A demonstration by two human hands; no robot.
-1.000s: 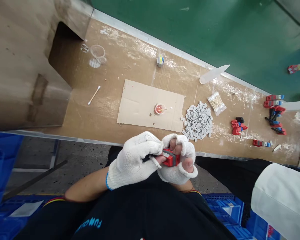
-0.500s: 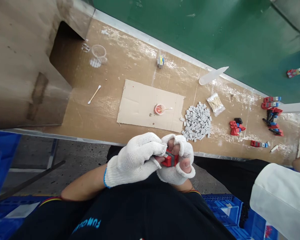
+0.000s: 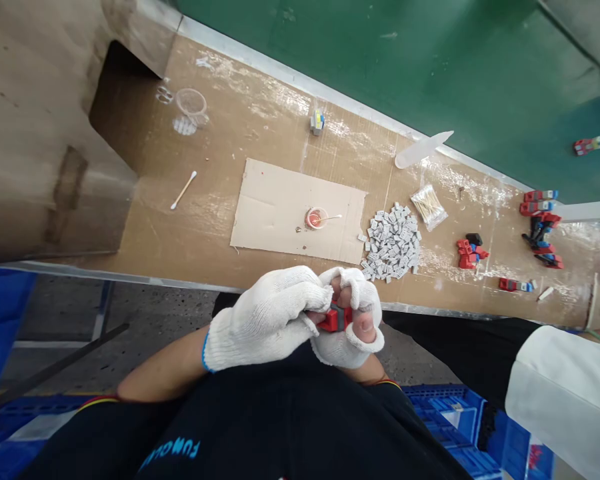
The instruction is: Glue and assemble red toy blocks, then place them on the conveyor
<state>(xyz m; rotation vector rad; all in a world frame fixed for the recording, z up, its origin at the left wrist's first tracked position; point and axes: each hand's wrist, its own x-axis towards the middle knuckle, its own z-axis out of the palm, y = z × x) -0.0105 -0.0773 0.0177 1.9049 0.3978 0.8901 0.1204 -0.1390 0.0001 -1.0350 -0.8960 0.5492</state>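
Observation:
My left hand (image 3: 267,321), in a white knit glove, has its fingers bent and pinched against a small red and grey plastic toy part (image 3: 336,319). Cupped around the same part from the other side is my right hand (image 3: 353,327), its glove leaving some fingertips bare. The part sits between both hands at the table's near edge, partly covered by fingers. Just beyond the hands lies a heap of small grey plastic pieces (image 3: 393,243). A small cup of red liquid (image 3: 315,219), with a cotton swab (image 3: 330,217) resting in it, stands on a cardboard sheet (image 3: 270,200).
A cardboard box (image 3: 35,133) occupies the left end. Beyond the sheet stands a grey-yellow toy piece (image 3: 317,123). Farther right are a bag of swabs (image 3: 429,207), red toy parts (image 3: 470,253) and a red-grey toy (image 3: 516,285). Another person's white sleeve (image 3: 565,387) is at right.
The view has shifted slightly, so the table items appear a little farther left. Both hands stay on the toy part with almost the same grip.

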